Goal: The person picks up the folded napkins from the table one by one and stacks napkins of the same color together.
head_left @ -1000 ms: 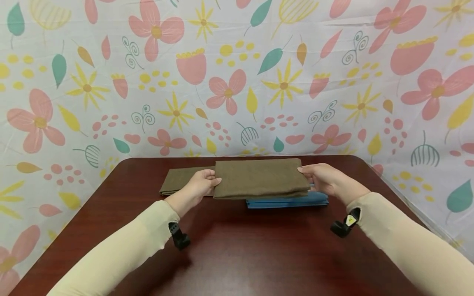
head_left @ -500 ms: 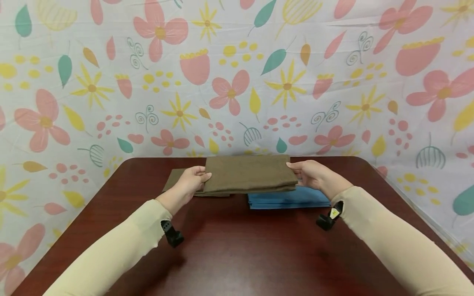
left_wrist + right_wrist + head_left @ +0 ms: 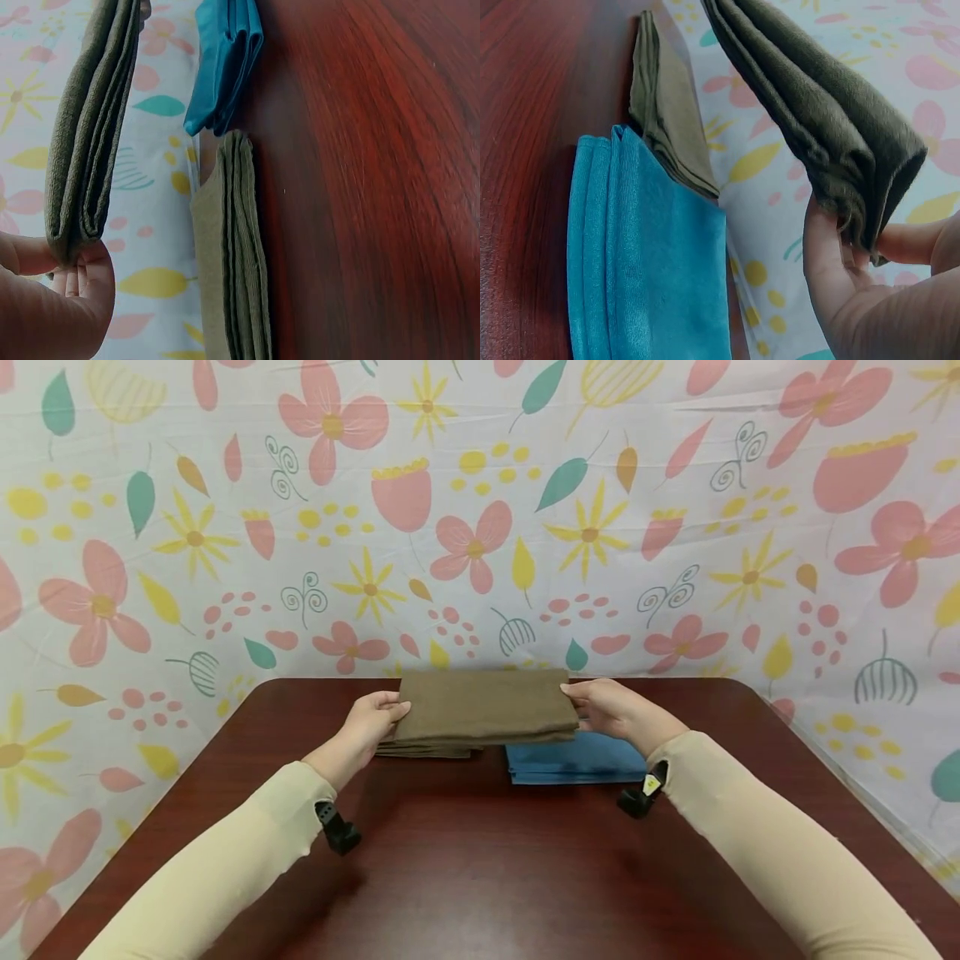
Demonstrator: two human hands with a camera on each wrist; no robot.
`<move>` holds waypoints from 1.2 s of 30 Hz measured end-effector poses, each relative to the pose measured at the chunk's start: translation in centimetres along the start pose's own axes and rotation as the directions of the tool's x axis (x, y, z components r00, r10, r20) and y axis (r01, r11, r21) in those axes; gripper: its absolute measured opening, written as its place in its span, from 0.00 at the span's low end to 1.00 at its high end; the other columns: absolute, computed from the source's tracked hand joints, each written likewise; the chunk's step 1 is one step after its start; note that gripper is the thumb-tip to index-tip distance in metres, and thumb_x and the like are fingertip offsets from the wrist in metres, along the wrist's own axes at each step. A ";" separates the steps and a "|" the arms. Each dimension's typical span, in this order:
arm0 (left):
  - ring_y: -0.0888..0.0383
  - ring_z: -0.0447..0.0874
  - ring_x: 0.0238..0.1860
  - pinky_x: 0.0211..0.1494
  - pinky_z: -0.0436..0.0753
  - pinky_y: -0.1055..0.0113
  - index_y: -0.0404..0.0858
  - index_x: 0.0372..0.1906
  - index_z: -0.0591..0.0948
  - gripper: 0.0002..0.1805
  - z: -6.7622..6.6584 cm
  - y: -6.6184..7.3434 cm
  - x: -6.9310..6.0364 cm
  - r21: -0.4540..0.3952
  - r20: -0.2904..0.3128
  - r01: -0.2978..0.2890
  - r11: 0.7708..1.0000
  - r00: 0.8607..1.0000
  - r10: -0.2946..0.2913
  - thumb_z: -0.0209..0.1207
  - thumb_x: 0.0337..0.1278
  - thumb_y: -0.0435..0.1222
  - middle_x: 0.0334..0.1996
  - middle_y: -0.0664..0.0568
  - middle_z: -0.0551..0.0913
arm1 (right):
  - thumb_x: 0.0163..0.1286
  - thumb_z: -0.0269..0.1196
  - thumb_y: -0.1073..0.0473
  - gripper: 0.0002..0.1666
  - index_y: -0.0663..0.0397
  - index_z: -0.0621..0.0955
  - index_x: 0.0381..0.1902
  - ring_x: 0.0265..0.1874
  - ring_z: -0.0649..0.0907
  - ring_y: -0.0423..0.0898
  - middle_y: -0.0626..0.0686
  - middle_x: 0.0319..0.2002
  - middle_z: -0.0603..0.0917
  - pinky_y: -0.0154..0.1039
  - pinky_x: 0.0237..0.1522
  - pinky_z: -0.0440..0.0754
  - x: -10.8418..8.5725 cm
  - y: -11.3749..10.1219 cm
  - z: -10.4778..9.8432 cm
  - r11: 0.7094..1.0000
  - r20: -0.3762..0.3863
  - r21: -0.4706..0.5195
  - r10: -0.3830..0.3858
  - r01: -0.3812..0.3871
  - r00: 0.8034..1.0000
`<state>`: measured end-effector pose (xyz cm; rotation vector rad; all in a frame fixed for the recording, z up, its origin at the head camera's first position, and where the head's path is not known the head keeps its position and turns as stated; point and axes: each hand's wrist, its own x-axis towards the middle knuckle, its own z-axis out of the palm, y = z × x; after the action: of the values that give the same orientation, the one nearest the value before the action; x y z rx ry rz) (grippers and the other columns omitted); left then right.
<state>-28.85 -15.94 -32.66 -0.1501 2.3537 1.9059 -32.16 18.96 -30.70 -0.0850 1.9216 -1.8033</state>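
A folded olive-brown cloth (image 3: pixel 483 706) is held up level above the table by both hands. My left hand (image 3: pixel 365 724) pinches its left end, thumb on top and fingers beneath. At the other end, my right hand (image 3: pixel 613 710) grips the cloth in the same way. Its stacked layers show edge-on in the left wrist view, where the cloth (image 3: pixel 86 127) hangs clear of the table. Below it lies a second folded brown cloth (image 3: pixel 232 247), mostly hidden in the head view. To the right, a folded blue cloth (image 3: pixel 577 762) lies on the table, partly covered by my right hand.
The dark red-brown wooden table (image 3: pixel 480 860) has rounded far corners. Behind it hangs a white sheet (image 3: pixel 480 468) with pink, yellow and green flowers. Black straps with small cameras (image 3: pixel 339 829) are on both wrists.
Both hands have carried the brown cloth leftward, from partly above the blue cloth to over the other brown cloth. More of the blue cloth now shows. The head view has shifted slightly.
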 end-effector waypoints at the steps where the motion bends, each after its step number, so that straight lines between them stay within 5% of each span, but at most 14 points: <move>1: 0.55 0.76 0.52 0.59 0.76 0.60 0.30 0.70 0.64 0.27 -0.1 -0.1 0.0 0.000 -0.006 0.001 1.000 1.000 -0.001 0.52 0.72 0.36 0.65 0.36 0.71 | 0.80 0.45 0.55 0.20 0.59 0.63 0.63 0.41 0.80 0.43 0.46 0.41 0.78 0.42 0.53 0.78 0.2 0.0 0.1 1.000 -0.002 0.005 0.002 -0.002 1.000; 12: 0.68 0.75 0.35 0.42 0.76 0.73 0.33 0.69 0.67 0.26 -1.4 -0.2 0.4 0.001 -0.030 -0.007 1.000 1.000 0.007 0.52 0.72 0.39 0.54 0.47 0.77 | 0.80 0.45 0.56 0.34 0.59 0.49 0.76 0.42 0.80 0.42 0.47 0.46 0.75 0.37 0.46 0.81 1.4 0.1 0.7 0.998 -0.004 0.055 0.006 -0.005 1.000; 16: 0.60 0.75 0.48 0.52 0.75 0.67 0.34 0.71 0.64 0.27 -1.5 -0.1 0.7 -0.006 -0.031 0.001 1.000 1.000 -0.001 0.51 0.73 0.39 0.65 0.42 0.71 | 0.80 0.44 0.56 0.35 0.56 0.46 0.77 0.52 0.78 0.48 0.53 0.57 0.72 0.43 0.56 0.78 1.9 0.1 0.9 0.996 -0.026 0.086 0.023 -0.020 0.999; 21: 0.50 0.63 0.66 0.68 0.67 0.57 0.36 0.73 0.62 0.28 -2.0 -0.1 0.9 -0.066 -0.042 0.027 0.997 0.999 -0.030 0.49 0.74 0.39 0.73 0.43 0.60 | 0.80 0.44 0.57 0.40 0.54 0.35 0.77 0.73 0.58 0.59 0.60 0.76 0.50 0.54 0.75 0.54 2.6 0.1 1.6 0.991 -0.010 0.134 0.021 -0.020 1.000; 25: 0.52 0.64 0.64 0.69 0.66 0.58 0.36 0.73 0.61 0.27 -2.3 -0.2 1.1 -0.105 -0.038 0.040 0.994 0.998 -0.044 0.47 0.75 0.39 0.72 0.44 0.61 | 0.80 0.45 0.57 0.37 0.55 0.42 0.78 0.61 0.73 0.54 0.57 0.62 0.69 0.50 0.69 0.66 2.9 0.2 2.0 0.989 -0.024 0.144 0.027 -0.023 0.999; 28: 0.57 0.71 0.54 0.61 0.72 0.63 0.36 0.73 0.62 0.27 -2.6 0.0 1.3 -0.099 -0.046 0.041 0.994 0.998 -0.046 0.47 0.75 0.40 0.66 0.46 0.67 | 0.79 0.46 0.57 0.37 0.54 0.44 0.77 0.58 0.74 0.53 0.54 0.58 0.72 0.49 0.68 0.67 3.1 0.0 2.3 0.988 -0.034 0.151 0.031 -0.026 0.999; 31: 0.60 0.71 0.49 0.54 0.71 0.67 0.36 0.72 0.63 0.27 -2.9 0.1 1.5 -0.075 -0.062 0.035 0.997 0.997 -0.039 0.48 0.74 0.40 0.64 0.46 0.68 | 0.79 0.46 0.57 0.40 0.53 0.38 0.78 0.73 0.60 0.58 0.60 0.73 0.58 0.52 0.76 0.53 3.4 -0.2 2.7 0.983 -0.031 0.179 0.037 -0.031 0.999; 33: 0.55 0.70 0.57 0.61 0.71 0.64 0.35 0.73 0.62 0.28 -3.1 0.3 1.5 -0.068 -0.063 0.029 0.997 0.997 -0.033 0.47 0.75 0.40 0.70 0.44 0.63 | 0.79 0.47 0.57 0.43 0.52 0.34 0.78 0.76 0.48 0.60 0.59 0.78 0.43 0.53 0.76 0.47 3.6 -0.3 2.9 0.979 -0.027 0.199 0.040 -0.033 0.999; 36: 0.49 0.60 0.70 0.71 0.65 0.59 0.35 0.74 0.60 0.28 -3.4 0.3 1.8 -0.065 -0.060 0.026 0.998 0.998 -0.030 0.46 0.75 0.39 0.75 0.44 0.56 | 0.78 0.48 0.58 0.45 0.50 0.31 0.77 0.76 0.42 0.60 0.58 0.78 0.37 0.53 0.77 0.45 4.1 -0.3 3.2 0.974 -0.039 0.224 0.050 -0.040 0.998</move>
<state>-30.78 -19.25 -31.97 -0.2486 2.3157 1.9926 -34.57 14.39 -31.65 0.0759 1.7227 -1.9915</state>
